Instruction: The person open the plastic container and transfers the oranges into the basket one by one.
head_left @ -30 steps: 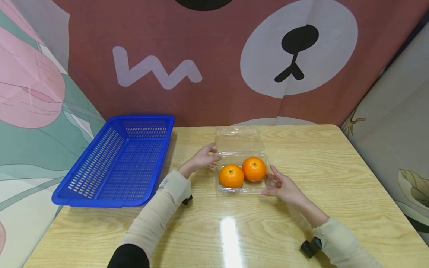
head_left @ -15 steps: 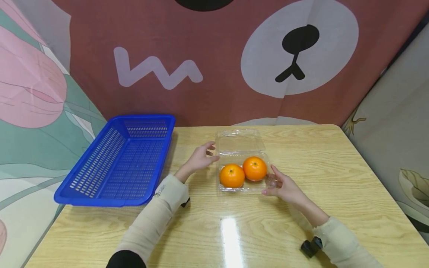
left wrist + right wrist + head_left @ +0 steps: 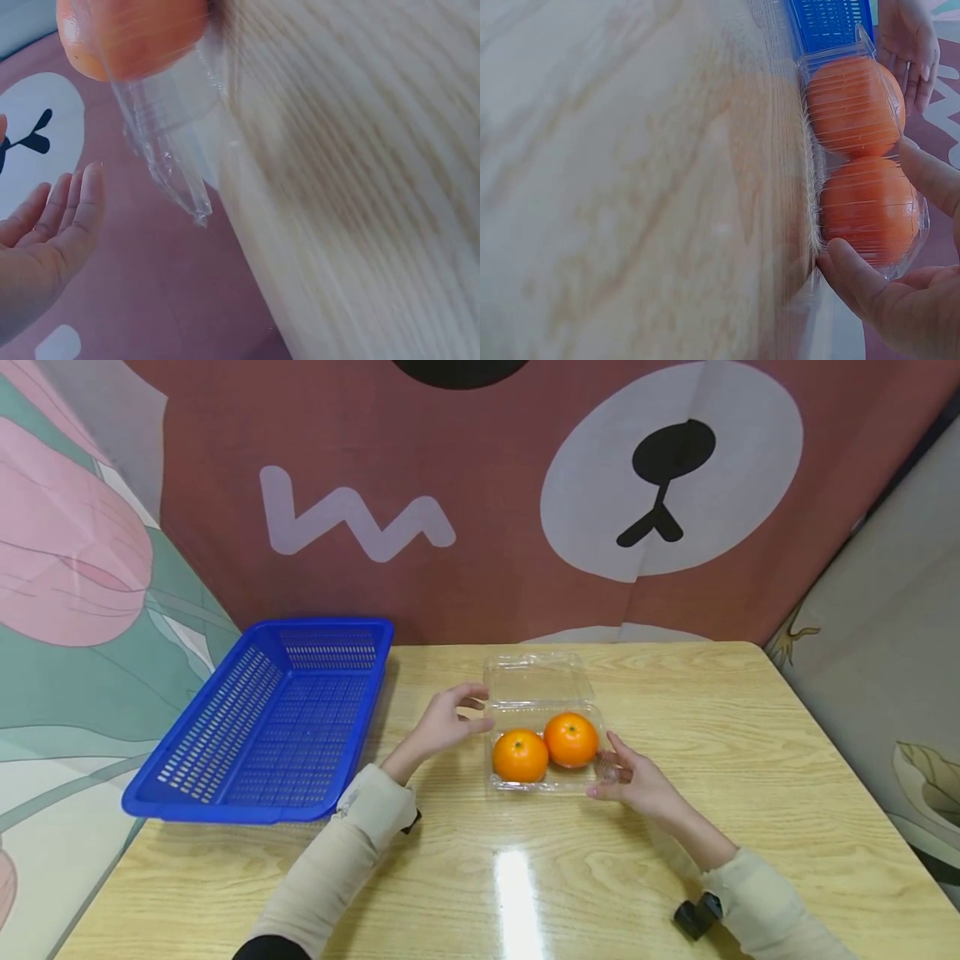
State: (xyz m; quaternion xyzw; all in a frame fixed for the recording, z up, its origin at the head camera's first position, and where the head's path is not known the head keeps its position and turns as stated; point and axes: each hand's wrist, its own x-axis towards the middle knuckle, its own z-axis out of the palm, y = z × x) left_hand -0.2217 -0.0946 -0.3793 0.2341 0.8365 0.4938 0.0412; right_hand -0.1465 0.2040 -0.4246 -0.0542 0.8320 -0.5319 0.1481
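Note:
A clear plastic clamshell container [image 3: 540, 681] lies on the table with its lid folded back toward the wall. In its base sit two oranges, the left orange [image 3: 521, 756] slightly nearer than the right orange [image 3: 571, 740]. My right hand [image 3: 637, 781] holds the container's right end between thumb and fingers; the right wrist view shows its thumb [image 3: 855, 274] at the lower edge. At the container's left side, my left hand [image 3: 444, 720] hovers with relaxed fingers. The left wrist view shows a gap between the left hand [image 3: 52, 232] and the plastic.
A blue plastic basket [image 3: 300, 718] with slotted walls stands on the left of the wooden table [image 3: 600, 885]. Behind the table hangs a brown cloth [image 3: 480, 577] with a bear's face. Patterned cloths border both sides.
My left hand has drawn back slightly to the left, and its fingers have bent a little more. The right hand, container and oranges have stayed put.

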